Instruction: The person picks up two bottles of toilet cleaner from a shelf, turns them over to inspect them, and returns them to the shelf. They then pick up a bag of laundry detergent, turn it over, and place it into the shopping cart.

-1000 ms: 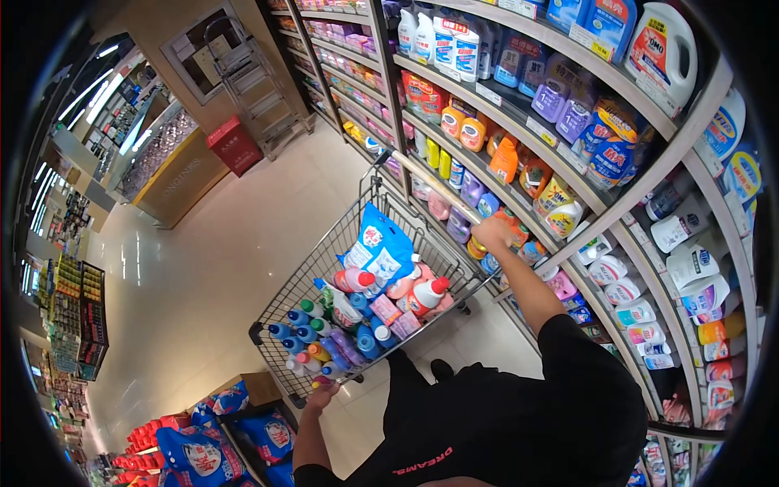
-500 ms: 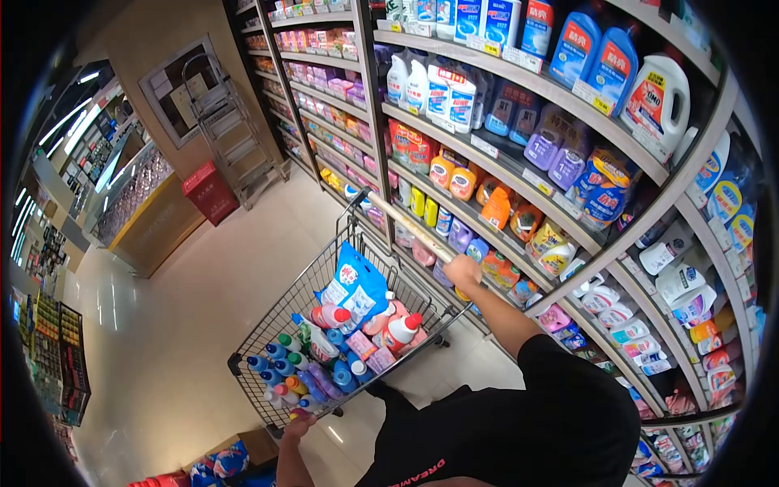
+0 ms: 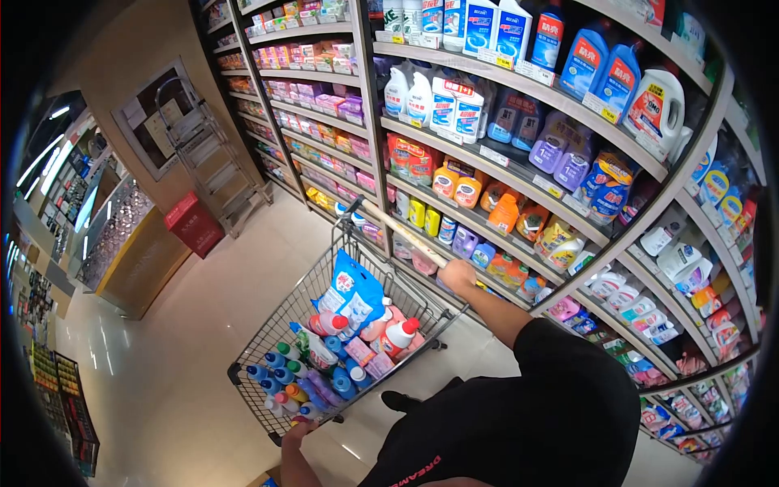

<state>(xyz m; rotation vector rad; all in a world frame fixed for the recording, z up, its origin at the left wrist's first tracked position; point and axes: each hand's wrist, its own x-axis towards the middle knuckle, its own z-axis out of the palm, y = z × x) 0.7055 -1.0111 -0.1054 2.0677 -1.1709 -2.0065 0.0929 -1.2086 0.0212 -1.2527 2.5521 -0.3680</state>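
A wire shopping cart (image 3: 280, 333) stands on the floor before me, loaded with several bottles and packs. My right hand (image 3: 457, 277) is closed round the near end of the cart's pale handle bar (image 3: 406, 235). At the cart's lower left corner, my left hand (image 3: 301, 427) grips the rim, its fingers partly hidden. Inside the cart lie a blue bag (image 3: 353, 292), a white bottle with a red cap (image 3: 398, 336), pink packs (image 3: 359, 351) and several blue-capped bottles (image 3: 281, 375).
Shelves (image 3: 454, 138) of cleaning products run along the right, close to the cart. A stepladder (image 3: 213, 154) and a red box (image 3: 194, 225) stand by the far wall. To the left are a glass-topped counter (image 3: 134, 243) and a dark rack (image 3: 73, 398).
The view has shifted, with the ladder, red box and counter now further left. Both hands keep their hold on the cart. The boxes at the bottom left have mostly left the view.
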